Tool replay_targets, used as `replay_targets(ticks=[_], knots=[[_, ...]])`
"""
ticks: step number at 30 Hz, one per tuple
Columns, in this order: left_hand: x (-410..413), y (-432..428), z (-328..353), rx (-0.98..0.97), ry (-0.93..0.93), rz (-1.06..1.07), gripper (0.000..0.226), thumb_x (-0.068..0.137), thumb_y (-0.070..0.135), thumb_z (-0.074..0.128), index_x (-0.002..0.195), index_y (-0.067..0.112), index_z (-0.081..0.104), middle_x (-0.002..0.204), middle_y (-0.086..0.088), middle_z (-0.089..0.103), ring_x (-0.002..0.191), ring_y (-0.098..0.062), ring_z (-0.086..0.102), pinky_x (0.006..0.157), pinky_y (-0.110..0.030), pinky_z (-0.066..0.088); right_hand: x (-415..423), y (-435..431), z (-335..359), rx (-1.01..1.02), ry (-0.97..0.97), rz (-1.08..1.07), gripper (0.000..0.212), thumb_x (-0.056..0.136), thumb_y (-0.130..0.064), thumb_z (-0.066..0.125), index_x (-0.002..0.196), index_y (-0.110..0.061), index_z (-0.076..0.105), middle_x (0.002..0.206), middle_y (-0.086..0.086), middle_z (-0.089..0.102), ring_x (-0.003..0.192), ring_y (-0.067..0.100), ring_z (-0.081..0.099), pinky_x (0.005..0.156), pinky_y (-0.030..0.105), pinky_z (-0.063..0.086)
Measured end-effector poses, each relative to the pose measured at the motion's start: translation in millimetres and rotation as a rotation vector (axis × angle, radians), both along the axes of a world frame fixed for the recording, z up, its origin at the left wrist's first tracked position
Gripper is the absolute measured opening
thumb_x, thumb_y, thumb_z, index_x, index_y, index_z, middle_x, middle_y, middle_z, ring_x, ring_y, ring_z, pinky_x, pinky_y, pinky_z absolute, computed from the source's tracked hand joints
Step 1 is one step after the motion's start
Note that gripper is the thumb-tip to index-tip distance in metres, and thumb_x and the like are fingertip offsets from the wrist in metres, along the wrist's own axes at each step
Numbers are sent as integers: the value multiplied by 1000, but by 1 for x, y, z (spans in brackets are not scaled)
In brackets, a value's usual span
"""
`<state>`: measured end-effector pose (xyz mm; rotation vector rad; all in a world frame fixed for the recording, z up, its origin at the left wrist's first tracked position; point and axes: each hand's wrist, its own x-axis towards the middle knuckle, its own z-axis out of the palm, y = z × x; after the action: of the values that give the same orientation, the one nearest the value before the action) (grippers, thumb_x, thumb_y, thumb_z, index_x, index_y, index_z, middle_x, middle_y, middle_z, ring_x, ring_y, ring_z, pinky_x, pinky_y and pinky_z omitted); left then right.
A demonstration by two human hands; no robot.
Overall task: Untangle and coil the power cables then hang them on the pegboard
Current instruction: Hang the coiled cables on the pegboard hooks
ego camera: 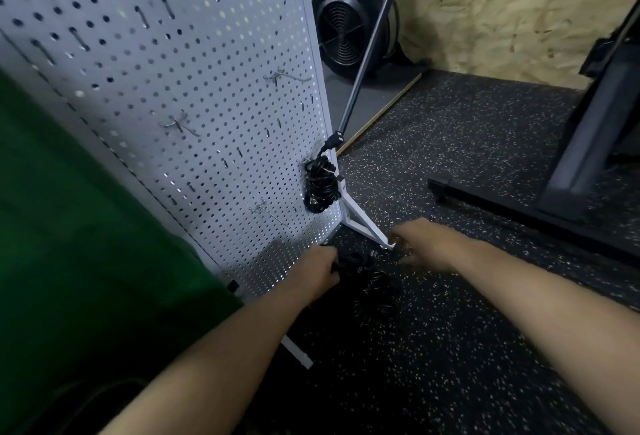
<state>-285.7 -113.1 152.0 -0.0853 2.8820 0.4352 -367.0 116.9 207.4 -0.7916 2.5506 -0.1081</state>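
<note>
A white pegboard (194,95) stands on white feet on the speckled floor. One coiled black cable (320,186) hangs from a hook near its lower right edge, its plug sticking up. A dark pile of black cables (367,282) lies on the floor at the board's foot. My left hand (320,270) reaches down to the left side of the pile, fingers curled on a cable there. My right hand (414,242) is at the pile's right side by the white foot (369,226); its fingers are blurred.
Bare metal hooks (287,78) stick out of the pegboard. A green cloth (79,226) covers the left. A black fan (349,24) and a slanted pole (367,56) stand behind the board. A black stand base (512,206) lies to the right.
</note>
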Motion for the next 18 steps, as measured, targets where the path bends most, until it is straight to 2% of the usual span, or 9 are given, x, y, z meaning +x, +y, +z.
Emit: replay_targets(ticks=[3,6,8,10,12,14,18], knots=[[3,-2,48,-32,35,-128,24,94,20,74,116,15,70,115,-6,67,103,-20,65,92,-36,56,10,-2,10,-125,0,-26,71,87,-38,83,148,-27,49,146,-1,54,127,22,56,107,43,51],[7,-5,101,0,87,-195,20,94,21,75,113,19,72,108,-5,72,97,-18,68,88,-32,56,27,-9,19,-276,-85,-18,104,73,-45,92,159,-26,36,155,-1,44,141,22,44,117,38,40],[9,-6,133,56,106,-203,17,95,19,75,112,17,73,105,-6,75,94,-19,72,85,-34,60,40,-18,22,-360,-100,0,116,66,-50,95,161,-28,31,156,-2,43,143,20,41,119,34,36],[12,-9,157,92,113,-211,17,96,18,73,113,16,74,103,-6,76,90,-18,73,79,-33,62,52,-30,21,-480,-66,-32,109,66,-51,94,156,-29,37,149,-5,48,137,17,46,113,31,39],[15,-12,173,85,126,-230,18,97,20,73,115,19,74,103,-5,75,92,-17,72,78,-29,59,62,-41,20,-571,49,-96,95,70,-54,90,150,-34,42,140,-5,53,129,20,53,106,37,46],[21,-15,182,74,145,-235,19,97,21,74,116,22,75,105,-4,73,96,-17,70,84,-31,57,67,-51,20,-593,133,-124,87,70,-58,86,144,-39,45,130,-3,56,122,24,57,98,45,52],[27,-29,188,144,81,-165,31,95,27,76,124,31,68,106,2,73,97,-13,70,88,-37,59,76,-69,24,-584,169,-131,71,73,-50,85,134,-33,53,121,1,54,115,24,58,88,40,52]])
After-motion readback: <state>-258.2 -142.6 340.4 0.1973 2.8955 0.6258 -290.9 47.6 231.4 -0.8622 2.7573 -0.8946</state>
